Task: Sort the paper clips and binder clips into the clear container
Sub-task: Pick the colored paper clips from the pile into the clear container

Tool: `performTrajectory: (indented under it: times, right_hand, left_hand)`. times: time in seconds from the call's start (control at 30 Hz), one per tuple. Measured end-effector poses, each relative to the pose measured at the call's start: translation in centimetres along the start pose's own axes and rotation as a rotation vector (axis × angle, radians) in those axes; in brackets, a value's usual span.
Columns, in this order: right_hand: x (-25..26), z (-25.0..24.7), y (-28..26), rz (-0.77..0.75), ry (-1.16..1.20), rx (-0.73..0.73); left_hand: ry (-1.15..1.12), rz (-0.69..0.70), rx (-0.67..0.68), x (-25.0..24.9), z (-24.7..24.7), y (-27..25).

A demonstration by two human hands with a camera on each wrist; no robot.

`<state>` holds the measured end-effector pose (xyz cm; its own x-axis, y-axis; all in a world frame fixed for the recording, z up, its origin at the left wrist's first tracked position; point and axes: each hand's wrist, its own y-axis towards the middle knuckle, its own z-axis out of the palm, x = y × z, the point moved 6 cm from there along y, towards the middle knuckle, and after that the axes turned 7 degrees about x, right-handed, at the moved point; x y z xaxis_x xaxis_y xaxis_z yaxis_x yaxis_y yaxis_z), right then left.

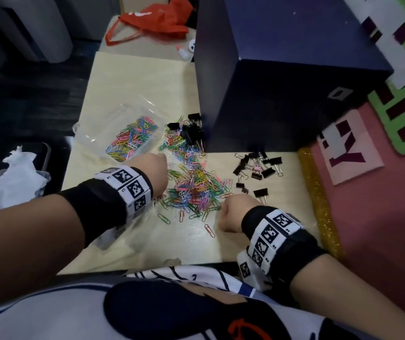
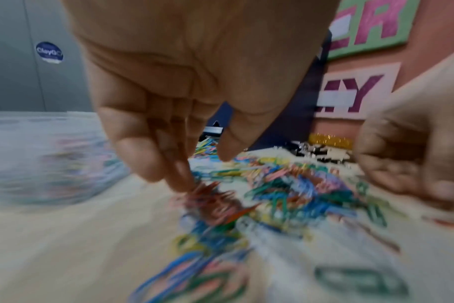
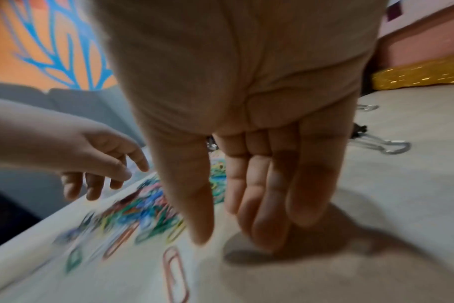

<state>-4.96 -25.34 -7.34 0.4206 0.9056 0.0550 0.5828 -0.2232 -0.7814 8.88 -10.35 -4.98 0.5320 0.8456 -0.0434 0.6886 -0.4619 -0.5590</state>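
Your left hand (image 2: 174, 86) pinches paper clips (image 2: 210, 196) from the pile; your right hand (image 3: 246, 127) hangs relaxed, empty. Clear container (image 1: 113, 133) sits at ten o'clock.

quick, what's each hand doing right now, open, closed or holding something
Left hand: fingers hang down over the paper clips; too blurred to tell a grip.
Right hand: open, fingers straight, holding nothing.
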Motion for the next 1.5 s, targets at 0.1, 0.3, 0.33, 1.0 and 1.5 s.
performTrajectory:
  times: [0.1, 0.3, 0.33, 1.0, 1.5]
  right_hand:
    - [2.4, 1.3, 0.3, -0.034, -0.151, 0.070]
    - [5.0, -0.2, 0.4, -0.142, 0.048, -0.138]
    - [5.1, -0.5, 0.4, -0.158, 0.063, -0.157]
    - [2.7, -2.3, 1.5, -0.063, 0.277, -0.309]
    - [5.6, -3.8, 2.0, -0.275, 0.193, -0.284]
  left_hand:
    - [0.093, -0.072, 0.079, 1.9, 1.9, -0.5]
    - [-0.058, 0.020, 0.130, 0.0, 4.4, -1.5]
    - [-0.078, 0.060, 0.133, -0.6, 4.4, -1.6]
    - [-0.248, 0.036, 0.073, 0.8, 3.5, -0.4]
    - [-0.168, 0.169, -0.025, 0.7, 2.6, -1.0]
